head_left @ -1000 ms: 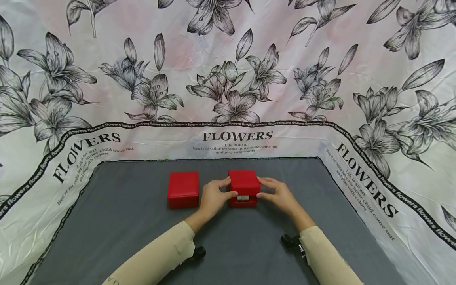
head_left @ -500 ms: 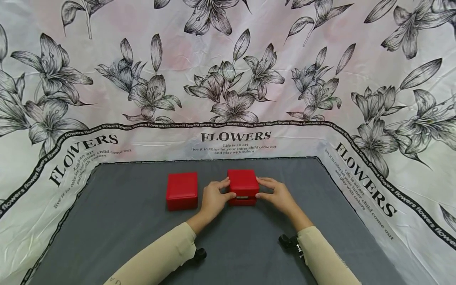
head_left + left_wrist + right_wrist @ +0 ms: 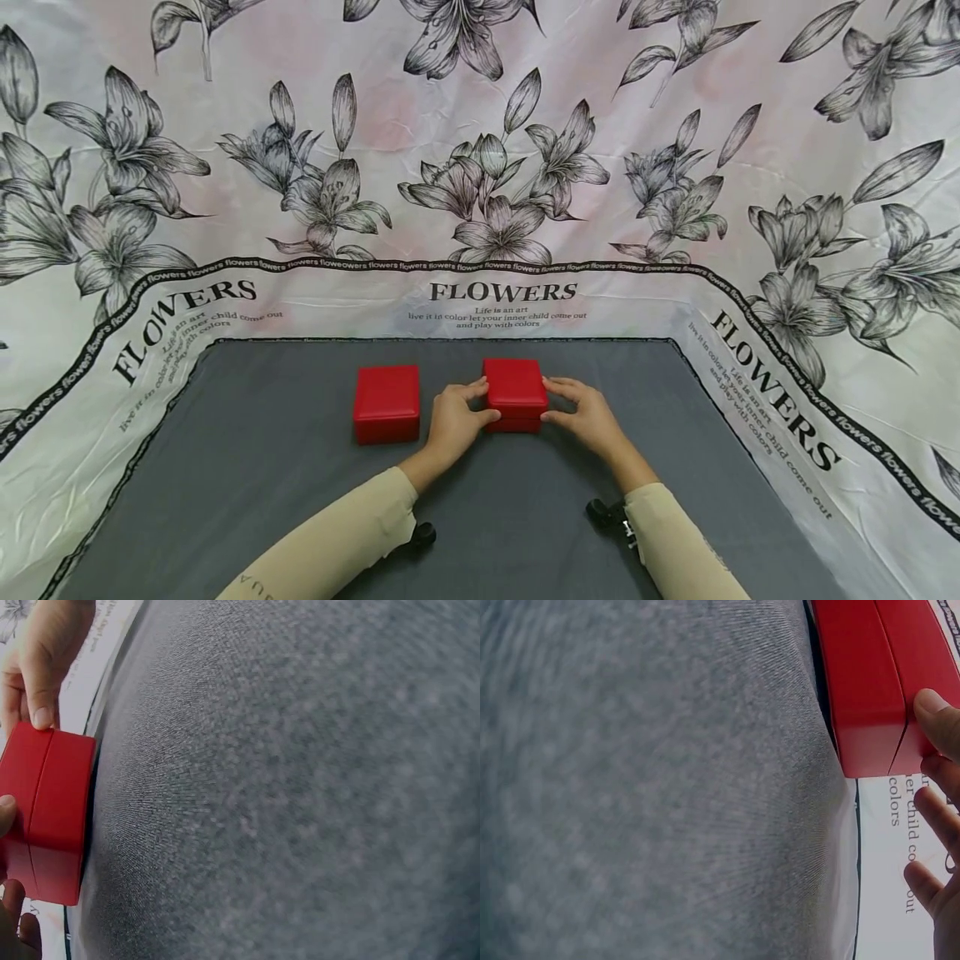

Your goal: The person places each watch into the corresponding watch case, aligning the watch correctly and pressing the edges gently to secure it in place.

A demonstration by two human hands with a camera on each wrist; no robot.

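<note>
A red hinged box (image 3: pixel 513 392) sits on the grey cloth with its lid down; only a thin seam shows between lid and base. My left hand (image 3: pixel 455 421) grips its left side, thumb at the front corner and fingers farther back. On the opposite side my right hand (image 3: pixel 588 417) holds it the same way. In the left wrist view the box (image 3: pixel 56 817) stands at the left edge, a thumb and fingertips on it. The right wrist view has the box (image 3: pixel 877 690) at upper right, with the thumb on the lid near the seam. What lies inside is hidden.
A second red box (image 3: pixel 386 404), also closed, lies to the left of my left hand. Grey cloth (image 3: pixel 262 467) covers the tabletop, bordered by a white flower-printed sheet (image 3: pixel 337 308) that rises behind it. Dark wrist-mounted devices hang below both sleeves.
The lid of the box between my hands has come down from partly raised to closed, hiding the pale piece seen in the gap. Both hands stay at its sides.
</note>
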